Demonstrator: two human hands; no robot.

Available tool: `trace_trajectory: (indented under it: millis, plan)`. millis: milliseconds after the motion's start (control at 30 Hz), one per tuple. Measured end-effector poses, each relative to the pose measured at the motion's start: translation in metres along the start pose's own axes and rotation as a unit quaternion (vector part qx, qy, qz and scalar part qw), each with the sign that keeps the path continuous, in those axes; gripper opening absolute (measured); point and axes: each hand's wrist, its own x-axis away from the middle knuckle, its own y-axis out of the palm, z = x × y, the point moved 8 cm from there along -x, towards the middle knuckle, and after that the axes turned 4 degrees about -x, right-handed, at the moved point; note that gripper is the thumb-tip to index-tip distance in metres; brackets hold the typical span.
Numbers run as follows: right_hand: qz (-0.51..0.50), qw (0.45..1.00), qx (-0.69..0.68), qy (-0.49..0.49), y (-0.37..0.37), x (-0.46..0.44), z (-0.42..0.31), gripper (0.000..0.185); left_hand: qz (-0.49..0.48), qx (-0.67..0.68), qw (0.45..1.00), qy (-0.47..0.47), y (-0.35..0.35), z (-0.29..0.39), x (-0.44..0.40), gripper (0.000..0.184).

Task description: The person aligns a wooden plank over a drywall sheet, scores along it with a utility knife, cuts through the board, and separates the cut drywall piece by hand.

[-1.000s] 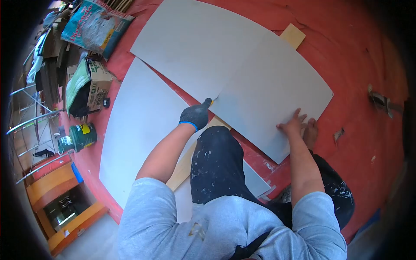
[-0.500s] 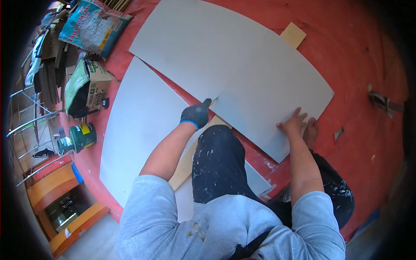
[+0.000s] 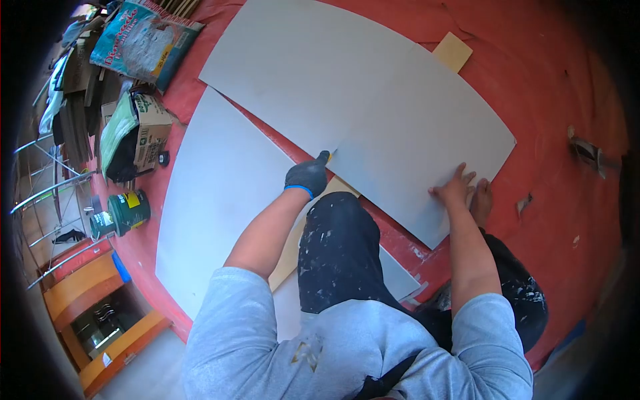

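My left hand (image 3: 308, 177), in a dark glove with a blue cuff, is closed around a small yellow utility knife (image 3: 330, 157). The knife's thin tip is at the near edge of a large white board (image 3: 360, 87). My bare right hand (image 3: 455, 189) lies on the same board near its right corner, fingers spread and holding nothing. A second white sheet (image 3: 213, 180) lies below my left forearm, with a narrow red gap between the two. Part of a light wooden strip (image 3: 344, 186) shows between my left hand and my knee.
Red sheeting (image 3: 553, 100) covers the floor. At the left are a blue bag (image 3: 143, 43), a cardboard box (image 3: 152, 130) and a green bucket (image 3: 128, 211). Another wooden piece (image 3: 453, 53) sticks out beyond the board. My bare foot (image 3: 481, 203) is beside my right hand.
My left hand with the utility knife has shifted slightly to the right along the board's near edge. My right hand stays at about the same spot on the board.
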Motion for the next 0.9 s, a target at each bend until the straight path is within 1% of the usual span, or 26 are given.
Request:
trace_trajectory:
  millis: [67, 167, 267, 367, 467, 567, 700, 767, 833, 900]
  plan:
    - [0.008, 1.0, 0.004, -0.002, 0.004, 0.002, 0.001, 0.143, -0.008, 0.009, 1.0, 0.0, 0.004, -0.009, 0.005, 0.062]
    - [-0.02, 1.0, 0.012, 0.007, 0.005, -0.004, 0.002, 0.143, -0.006, 0.014, 1.0, 0.001, -0.003, -0.012, 0.024, 0.061]
    - [-0.013, 1.0, 0.002, -0.002, -0.002, 0.007, -0.004, 0.144, 0.029, 0.01, 0.999, 0.012, 0.006, -0.017, 0.026, 0.064]
    - [-0.014, 1.0, -0.003, -0.005, 0.0, 0.005, -0.005, 0.146, 0.018, 0.005, 1.0, 0.012, 0.008, -0.013, 0.015, 0.066]
    - [-0.019, 0.999, -0.039, 0.005, 0.005, 0.0, 0.002, 0.15, 0.003, 0.032, 0.999, -0.007, 0.016, -0.02, 0.017, 0.066]
    - [-0.034, 0.999, -0.02, 0.011, 0.001, 0.0, -0.001, 0.147, 0.002, 0.028, 1.0, -0.006, 0.005, -0.021, 0.027, 0.066]
    - [-0.004, 1.0, -0.03, 0.005, 0.001, -0.001, 0.0, 0.147, -0.004, 0.012, 1.0, -0.007, -0.002, -0.014, 0.025, 0.063]
    - [0.003, 0.999, -0.035, 0.01, 0.001, 0.005, 0.0, 0.148, -0.006, 0.01, 1.0, -0.008, 0.001, -0.01, 0.016, 0.063]
    - [-0.025, 1.0, -0.014, 0.011, 0.009, 0.006, 0.002, 0.148, -0.018, 0.015, 1.0, -0.018, 0.012, -0.013, 0.02, 0.063]
    - [-0.023, 1.0, -0.006, 0.007, -0.002, -0.004, -0.001, 0.148, -0.023, 0.029, 0.999, -0.024, 0.014, -0.012, 0.016, 0.063]
